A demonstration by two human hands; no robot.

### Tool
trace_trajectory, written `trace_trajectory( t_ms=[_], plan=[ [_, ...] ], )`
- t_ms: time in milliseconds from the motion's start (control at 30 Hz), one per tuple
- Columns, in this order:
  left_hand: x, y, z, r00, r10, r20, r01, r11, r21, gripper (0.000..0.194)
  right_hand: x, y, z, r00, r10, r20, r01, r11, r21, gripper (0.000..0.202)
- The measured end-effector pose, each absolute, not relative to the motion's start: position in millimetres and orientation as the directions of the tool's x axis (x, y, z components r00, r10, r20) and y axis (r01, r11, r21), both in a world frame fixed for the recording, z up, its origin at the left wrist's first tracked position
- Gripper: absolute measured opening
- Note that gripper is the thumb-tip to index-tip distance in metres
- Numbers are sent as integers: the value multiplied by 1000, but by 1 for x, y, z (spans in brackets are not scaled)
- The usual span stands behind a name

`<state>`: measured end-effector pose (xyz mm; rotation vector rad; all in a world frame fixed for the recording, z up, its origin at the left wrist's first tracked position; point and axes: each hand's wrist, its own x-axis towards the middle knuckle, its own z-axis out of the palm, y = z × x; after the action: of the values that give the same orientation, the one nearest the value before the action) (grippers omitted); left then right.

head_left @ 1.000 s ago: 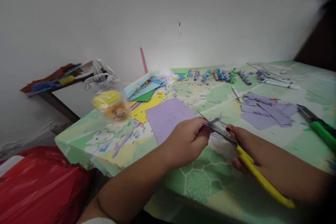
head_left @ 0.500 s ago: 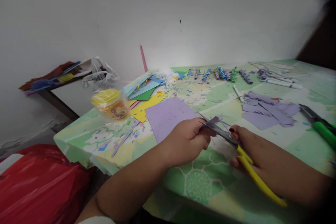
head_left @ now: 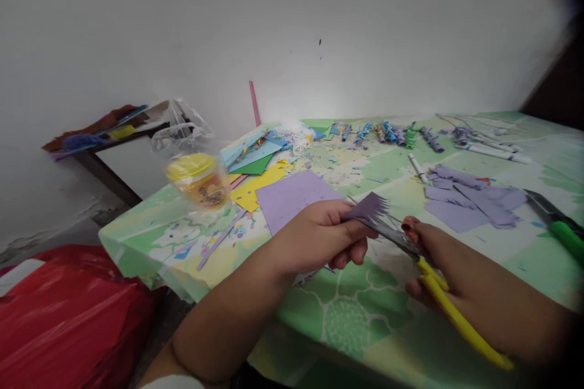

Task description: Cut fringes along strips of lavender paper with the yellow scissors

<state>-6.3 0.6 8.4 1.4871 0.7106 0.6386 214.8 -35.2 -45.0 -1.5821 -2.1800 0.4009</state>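
Note:
My left hand (head_left: 326, 234) pinches a purple paper strip (head_left: 367, 206) whose right edge is cut into a fringe. Yellow-handled scissors (head_left: 451, 310) are in my right hand (head_left: 438, 261), their blades pointing left at the fringed edge, just beside my left fingertips. Behind my left hand a purple sheet (head_left: 296, 197) lies flat on the table. Fringed purple strips (head_left: 474, 194) are piled beyond my right hand. The lower end of the held strip is hidden by my left fingers.
A yellow-lidded tub (head_left: 198, 179) in clear plastic stands at the table's left. Coloured sheets (head_left: 253, 164), white shredded strands (head_left: 296, 135) and curled paper rolls (head_left: 390, 132) lie at the back. Green-handled scissors (head_left: 566, 234) are at the right, a red bag (head_left: 77, 316) at lower left.
The fringed strip now stands out more clearly above my left fingers, which have shifted their hold. The view has moved slightly, and the scissors stay by the strip.

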Motion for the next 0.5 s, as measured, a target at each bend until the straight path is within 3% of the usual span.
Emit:
trace_trajectory(
  t_ms=[167, 300, 500],
  plan=[
    [-2, 0, 6, 534, 846, 1, 200, -127, 971, 23, 217, -35, -49, -288, 942, 171, 818, 335, -468, 59],
    [2, -1, 3, 571, 821, -13, 244, -155, 957, 22, 214, -37, -46, -304, 945, 124, 803, 324, -499, 58],
    [2, -3, 9, 569, 822, 1, 312, -218, 925, 28, 212, -36, -49, -301, 932, 204, 818, 362, -447, 53]
  ],
)
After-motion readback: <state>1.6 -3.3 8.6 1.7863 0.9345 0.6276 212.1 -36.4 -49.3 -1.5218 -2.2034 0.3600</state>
